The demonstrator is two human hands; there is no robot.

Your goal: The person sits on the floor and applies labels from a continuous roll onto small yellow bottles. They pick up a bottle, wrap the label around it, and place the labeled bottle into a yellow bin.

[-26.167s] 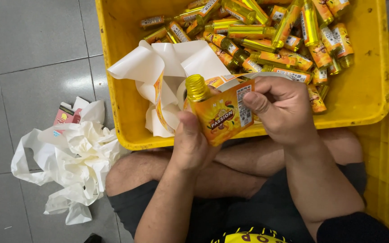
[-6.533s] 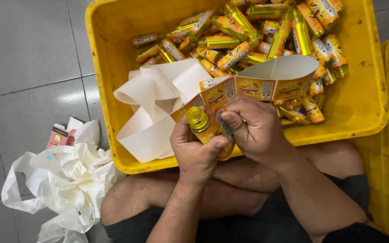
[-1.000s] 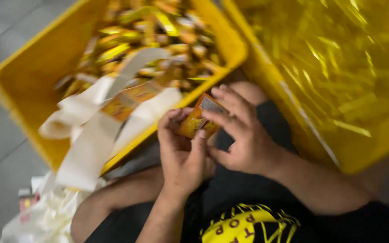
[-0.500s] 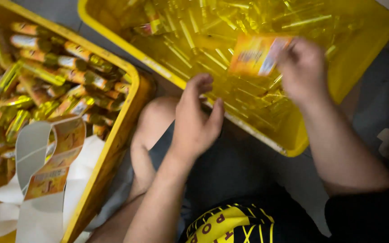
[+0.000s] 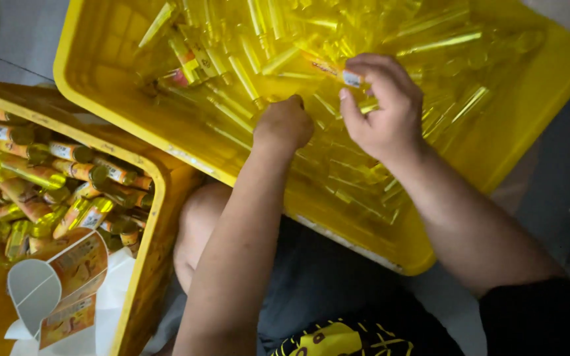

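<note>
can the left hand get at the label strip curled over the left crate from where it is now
Probably yes. The left hand is fisted inside the right crate, and the label strip lies uncovered at the left crate edge, with only the crate rims between them.

Grey tiled floor [image 5: 21, 39] carries two yellow crates [image 5: 516, 145] [image 5: 143, 264] side by side.

Labelled yellow tube [image 5: 328, 69] held tilted above unlabelled tubes [image 5: 364, 39].
</note>
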